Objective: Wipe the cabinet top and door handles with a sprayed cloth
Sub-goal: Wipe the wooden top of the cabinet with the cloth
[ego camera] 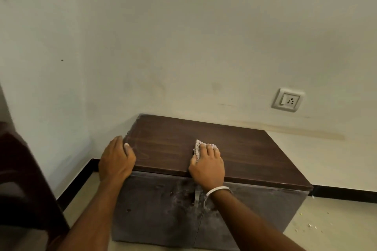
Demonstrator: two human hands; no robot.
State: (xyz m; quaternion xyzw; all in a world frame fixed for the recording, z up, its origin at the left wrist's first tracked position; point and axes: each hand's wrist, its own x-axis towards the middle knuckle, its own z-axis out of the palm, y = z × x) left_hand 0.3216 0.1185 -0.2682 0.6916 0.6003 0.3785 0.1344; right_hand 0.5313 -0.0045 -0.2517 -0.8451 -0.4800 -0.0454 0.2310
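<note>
At the far left edge, a dark piece of furniture (pixel 22 179) shows only in part and is blurred. A pale wall (pixel 183 36) fills the upper half, with a black skirting strip (pixel 79 179) running along its foot where it meets the light floor (pixel 334 220).

A low cabinet (pixel 159 210) stands in the corner, its dark brown wooden top (pixel 234 149) above dusty grey doors. The left hand (pixel 116 161) rests on the left edge of the top, near the front left corner, its fingers curved over the edge and the thumb lying on the wood; it holds nothing. To its right, the right hand (pixel 208 165) presses a small pale cloth (pixel 197 147) flat against the top, close to the front edge and about midway along it. The fingers lie spread over the cloth, which peeks out beyond the fingertips and beside the thumb. A light-coloured bangle (pixel 217 190) circles the right wrist.

Just below the front edge, near that wrist, a small metal door handle (pixel 196 196) hangs where the two doors meet.

Further right, a white switch and socket plate (pixel 287 100) is set in the wall above the cabinet's back right corner. Small pale crumbs (pixel 310 225) lie scattered on the floor at the lower right.
</note>
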